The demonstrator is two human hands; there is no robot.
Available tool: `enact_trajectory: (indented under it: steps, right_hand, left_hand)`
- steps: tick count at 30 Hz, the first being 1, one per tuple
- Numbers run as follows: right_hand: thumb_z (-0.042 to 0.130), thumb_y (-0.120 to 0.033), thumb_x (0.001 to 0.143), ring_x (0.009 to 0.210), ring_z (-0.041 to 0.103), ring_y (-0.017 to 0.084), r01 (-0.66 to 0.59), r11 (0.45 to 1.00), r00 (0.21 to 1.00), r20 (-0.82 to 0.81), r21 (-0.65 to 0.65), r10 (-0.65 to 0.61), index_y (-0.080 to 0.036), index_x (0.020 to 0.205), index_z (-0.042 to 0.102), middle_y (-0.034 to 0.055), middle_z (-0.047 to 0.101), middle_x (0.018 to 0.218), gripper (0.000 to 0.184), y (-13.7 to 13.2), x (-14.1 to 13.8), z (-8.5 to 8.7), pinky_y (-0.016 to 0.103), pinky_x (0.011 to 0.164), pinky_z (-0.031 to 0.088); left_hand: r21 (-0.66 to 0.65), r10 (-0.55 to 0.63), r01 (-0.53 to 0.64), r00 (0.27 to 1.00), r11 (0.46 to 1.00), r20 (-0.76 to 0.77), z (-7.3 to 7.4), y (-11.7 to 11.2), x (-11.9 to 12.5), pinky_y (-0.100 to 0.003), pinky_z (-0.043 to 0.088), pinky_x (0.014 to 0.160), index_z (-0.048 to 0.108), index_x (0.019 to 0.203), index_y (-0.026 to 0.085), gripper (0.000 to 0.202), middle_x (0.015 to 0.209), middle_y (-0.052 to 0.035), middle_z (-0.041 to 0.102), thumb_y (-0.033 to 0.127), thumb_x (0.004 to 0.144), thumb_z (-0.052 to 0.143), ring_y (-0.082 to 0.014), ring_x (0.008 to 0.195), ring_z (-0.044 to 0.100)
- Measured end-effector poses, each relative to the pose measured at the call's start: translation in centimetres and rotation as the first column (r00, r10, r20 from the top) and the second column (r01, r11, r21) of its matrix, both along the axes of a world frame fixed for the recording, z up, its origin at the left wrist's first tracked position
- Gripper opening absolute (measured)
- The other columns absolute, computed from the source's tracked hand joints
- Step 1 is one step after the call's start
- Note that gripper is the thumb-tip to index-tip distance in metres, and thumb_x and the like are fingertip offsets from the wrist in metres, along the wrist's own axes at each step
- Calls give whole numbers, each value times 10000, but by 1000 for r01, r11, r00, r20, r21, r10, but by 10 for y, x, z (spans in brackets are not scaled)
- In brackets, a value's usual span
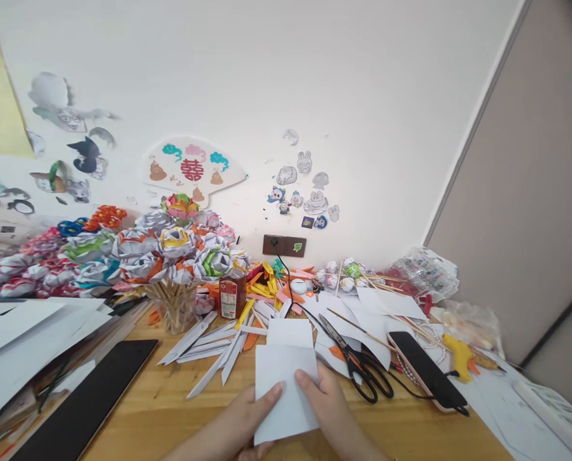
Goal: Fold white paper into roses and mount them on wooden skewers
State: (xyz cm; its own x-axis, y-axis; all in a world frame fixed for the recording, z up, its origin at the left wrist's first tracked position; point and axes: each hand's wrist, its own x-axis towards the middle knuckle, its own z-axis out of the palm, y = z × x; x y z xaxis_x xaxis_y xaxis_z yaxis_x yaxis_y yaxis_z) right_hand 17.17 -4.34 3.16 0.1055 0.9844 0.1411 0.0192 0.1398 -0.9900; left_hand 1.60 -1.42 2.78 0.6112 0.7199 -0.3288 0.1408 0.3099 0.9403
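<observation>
Between my two hands is a folded sheet of white paper (286, 410), held upright just above the table's front part. My left hand (253, 413) grips its left side with the thumb lying on the front face; the other fingers are mostly behind it. On the right side my right hand (325, 400) pinches the sheet the same way, thumb on top. A narrower white paper piece (289, 331) shows just beyond the upper edge; whether it joins the held sheet I cannot tell. Black-handled scissors (355, 362) lie right of my right hand.
Folded paper strips (218, 349) spread over the wooden table (180, 397). Paper flowers on sticks stand in a clear container (173, 307). A black tablet-like slab (91, 397) lies left, near stacked white sheets (16, 339). At right are a phone (427, 371) with a cable and a yellow glue gun (458, 358).
</observation>
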Motion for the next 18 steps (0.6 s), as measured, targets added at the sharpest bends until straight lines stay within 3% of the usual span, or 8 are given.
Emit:
enact_trajectory:
  steps: [3,9,12,18]
  right_hand:
    - [573,-621,747,952,621,299,1,1000,1000,20,22,-1,-138,1054,624,136,694,1010,575,0,1,0,437,841,479]
    - [584,-624,738,999,611,298,-3,998,1000,-18,58,4,-140,1087,616,147,671,1086,598,2,4,-2,426,875,472]
    - [579,-617,748,1013,606,301,-25,998,999,-39,51,27,-139,1081,625,147,679,1064,584,0,4,-2,437,890,465]
    - [540,-567,808,1079,565,299,3,994,999,51,106,-8,-148,1106,613,145,661,1097,520,-1,3,0,425,921,437]
  left_hand:
    - [-66,15,-15,1000,998,-5,9,-2,-1,-153,95,324,448,740,204,633,470,99,433,808,565,514,-29,344,294]
    - [-9,-1,2,1000,1000,14,10,-3,1,-206,44,351,433,644,213,612,347,142,304,799,521,564,-30,329,126]
    - [36,47,-48,999,998,21,6,-1,4,-217,51,360,403,597,225,616,345,137,281,825,524,521,-40,328,137]
    - [145,103,-104,995,984,19,-5,0,8,-219,136,325,466,508,194,622,323,96,367,812,554,517,-44,272,238]
